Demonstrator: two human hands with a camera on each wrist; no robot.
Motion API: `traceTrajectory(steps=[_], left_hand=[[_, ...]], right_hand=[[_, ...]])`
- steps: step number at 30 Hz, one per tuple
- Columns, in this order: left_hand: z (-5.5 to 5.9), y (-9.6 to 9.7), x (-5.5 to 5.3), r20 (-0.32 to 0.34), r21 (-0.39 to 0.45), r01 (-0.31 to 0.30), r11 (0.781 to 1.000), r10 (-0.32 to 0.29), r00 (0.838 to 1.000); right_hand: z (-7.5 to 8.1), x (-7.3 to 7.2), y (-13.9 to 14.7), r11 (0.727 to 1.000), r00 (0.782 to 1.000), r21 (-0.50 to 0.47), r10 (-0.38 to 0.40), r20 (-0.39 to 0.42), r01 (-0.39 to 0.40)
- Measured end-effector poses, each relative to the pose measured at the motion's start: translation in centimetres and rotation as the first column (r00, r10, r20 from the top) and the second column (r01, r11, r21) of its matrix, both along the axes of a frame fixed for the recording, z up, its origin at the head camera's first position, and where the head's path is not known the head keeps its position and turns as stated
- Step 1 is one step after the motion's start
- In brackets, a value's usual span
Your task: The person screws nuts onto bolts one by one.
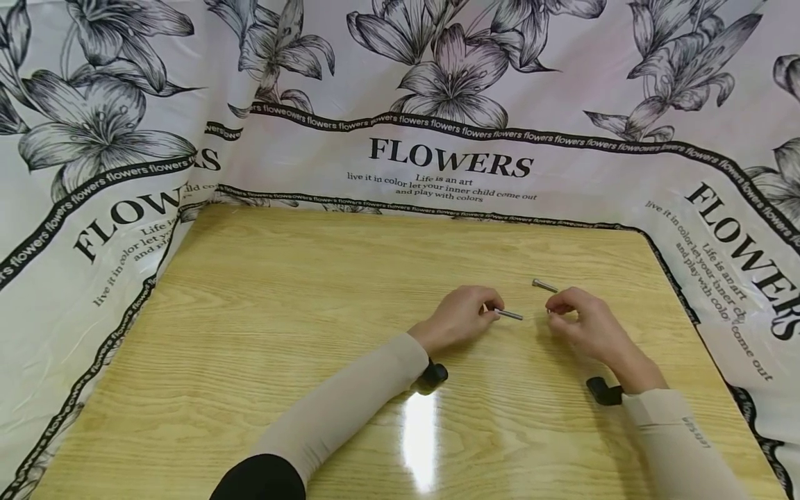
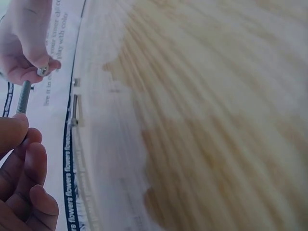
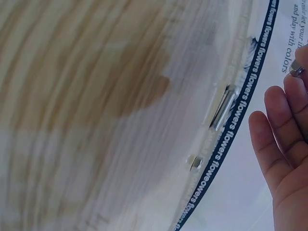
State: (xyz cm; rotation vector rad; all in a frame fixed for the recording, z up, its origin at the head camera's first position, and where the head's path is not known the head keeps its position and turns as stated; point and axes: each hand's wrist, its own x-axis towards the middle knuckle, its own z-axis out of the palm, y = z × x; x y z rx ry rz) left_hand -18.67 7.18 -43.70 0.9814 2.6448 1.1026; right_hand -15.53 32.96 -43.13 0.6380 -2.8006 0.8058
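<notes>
Between the thumb and fingers of my left hand (image 1: 459,316) is a metal bolt (image 1: 510,314), its threaded end pointing toward the right hand. My right hand (image 1: 590,326) pinches a small metal nut (image 3: 296,69) at the tips of thumb and finger. In the left wrist view, this nut (image 2: 43,71) shows close to the tip of the bolt (image 2: 22,98). The bolt's head is hidden in the left fingers. A second bolt (image 1: 544,285) lies on the table just beyond the right hand.
A loose nut (image 3: 196,163) lies near the second bolt on the wood-grain table (image 1: 281,278). Flower-printed sheeting (image 1: 437,167) surrounds the back and sides of the tabletop. A bright light reflection (image 1: 419,437) shows near the front.
</notes>
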Motion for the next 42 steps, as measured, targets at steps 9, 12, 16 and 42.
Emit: traceTrajectory(steps=[9, 12, 16, 42], left_hand=[[-0.2, -1.4, 0.2, -0.021, 0.047, -0.021, 0.999, 0.022, 1.0], [-0.2, -1.8, 0.4, -0.02, 0.051, -0.027, 0.998, 0.028, 0.999], [-0.2, -2.3, 0.6, -0.028, 0.067, -0.041, 0.997, 0.043, 0.999], [-1.0, -6.2, 0.8, -0.023, 0.177, -0.126, 0.976, 0.132, 0.991]], right_hand=[[0.2, -0.2, -1.4, 1.0, 1.0, -0.011, 0.024, -0.016, -0.024], [0.3, -0.3, -1.9, 1.0, 0.999, -0.013, 0.028, -0.024, -0.028], [0.3, -0.4, -2.5, 0.999, 0.999, -0.023, 0.037, -0.037, -0.038], [0.2, -1.6, -7.1, 0.99, 0.995, -0.11, 0.084, -0.053, -0.089]])
